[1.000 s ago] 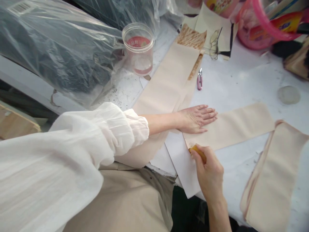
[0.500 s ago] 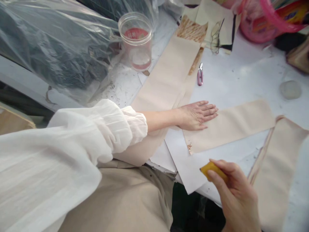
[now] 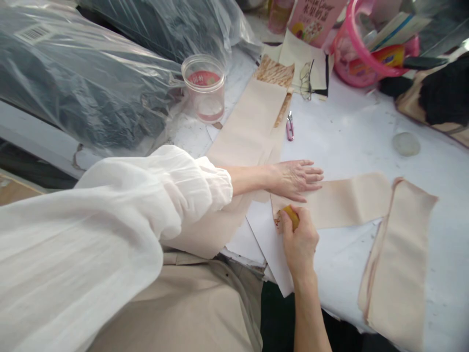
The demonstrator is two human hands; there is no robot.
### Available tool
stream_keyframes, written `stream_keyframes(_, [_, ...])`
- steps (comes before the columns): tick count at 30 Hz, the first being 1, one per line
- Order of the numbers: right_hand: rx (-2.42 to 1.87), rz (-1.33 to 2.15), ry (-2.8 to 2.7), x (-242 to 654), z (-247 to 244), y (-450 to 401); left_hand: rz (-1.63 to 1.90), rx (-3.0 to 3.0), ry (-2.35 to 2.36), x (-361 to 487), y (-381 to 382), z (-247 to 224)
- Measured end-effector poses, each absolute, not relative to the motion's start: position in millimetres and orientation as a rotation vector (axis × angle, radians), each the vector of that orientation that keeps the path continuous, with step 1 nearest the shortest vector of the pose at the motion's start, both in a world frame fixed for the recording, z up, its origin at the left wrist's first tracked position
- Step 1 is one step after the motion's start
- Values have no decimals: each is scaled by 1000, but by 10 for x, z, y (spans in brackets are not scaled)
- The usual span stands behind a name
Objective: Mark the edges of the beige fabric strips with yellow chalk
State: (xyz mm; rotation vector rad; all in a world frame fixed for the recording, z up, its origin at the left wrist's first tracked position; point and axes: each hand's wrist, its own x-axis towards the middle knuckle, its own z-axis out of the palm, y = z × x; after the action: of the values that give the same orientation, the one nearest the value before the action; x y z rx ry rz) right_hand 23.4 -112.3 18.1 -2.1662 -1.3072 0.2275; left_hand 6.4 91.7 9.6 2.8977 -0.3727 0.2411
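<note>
My left hand [image 3: 295, 180] lies flat, fingers stretched out, on a beige strip of material [image 3: 351, 200] and presses it to the table. In a pinch, my right hand [image 3: 301, 239] holds a small yellow block [image 3: 292, 215] at the near left corner of that strip. Brown marks [image 3: 277, 221] show on the corner right beside the block. Under my left forearm, a longer stack of beige strips [image 3: 252, 122] runs diagonally. A white sheet [image 3: 273, 249] lies partly beneath the strip and my right hand.
Pink-handled snips [image 3: 290, 127] lie beyond my left hand. A folded beige piece [image 3: 403, 264] rests at the right. Farther back stand a clear plastic cup [image 3: 205, 93], a pink basket [image 3: 351, 73], eyeglasses [image 3: 305, 83] and plastic-wrapped bundles [image 3: 110, 93]. A round translucent disc [image 3: 406, 144] sits at the right.
My right hand has moved left and forward with the yellow block, from above the table edge to the strip's marked corner. My left hand stays flat on the strip. The view has shifted.
</note>
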Motion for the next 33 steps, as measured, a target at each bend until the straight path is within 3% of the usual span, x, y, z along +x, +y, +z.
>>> stream_keyframes(8, [-2155, 135, -1397, 190, 176, -1110, 217, 2872, -100, -36, 678, 21])
stream_keyframes(20, [-2230, 428, -1309, 121, 512, -1619, 214, 2969, -127, 55, 673, -120])
stream_keyframes(26, [-2105, 80, -1250, 222, 565, -1337, 256, 2982, -101, 54, 664, -152])
stream_keyframes(29, [-2055, 209, -1318, 186, 535, -1187, 276, 2977, -102, 41, 663, -139])
stream_keyframes(33, [-1881, 409, -805, 74, 817, -1409, 207, 2937, -114, 25, 664, -102])
